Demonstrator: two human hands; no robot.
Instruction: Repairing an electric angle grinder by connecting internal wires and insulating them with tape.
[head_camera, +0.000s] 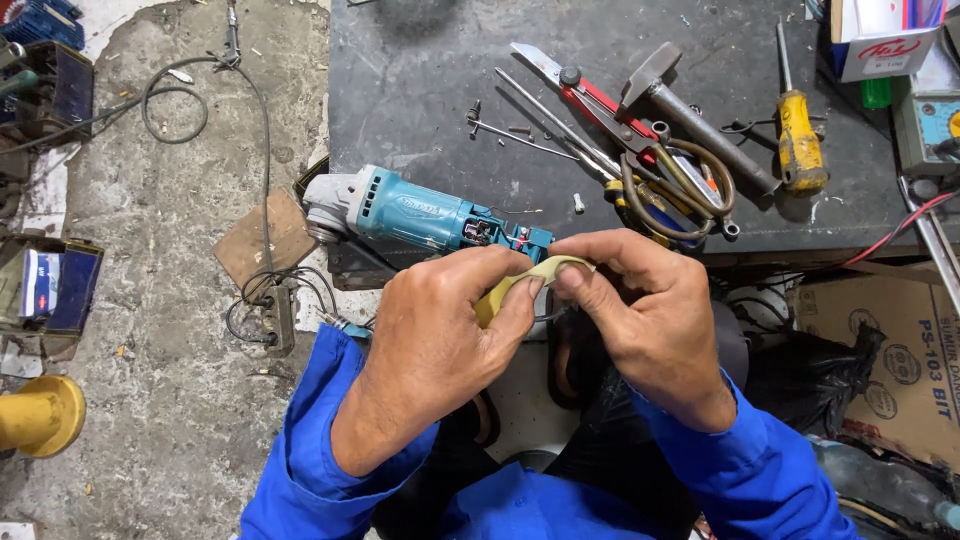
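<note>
A person in blue sleeves sits at a dark workbench, seen from above. Both hands meet at the centre of the frame, pinching a small yellowish strip, perhaps tape or insulating sleeve, between them. The left hand is closed around the strip's lower left end, thumb and forefinger pressed together; the right hand grips the upper right end with fingertips tight. The strip runs slantwise, low left to high right. Just above the hands, nearly touching the knuckles, lies a teal angle grinder, rear housing open with wires showing. Its long axis runs left to right, head towards the left of the frame, open tail closest to the left hand. Further up right on the bench lie scissors, a hammer and a yellow screwdriver.
</note>
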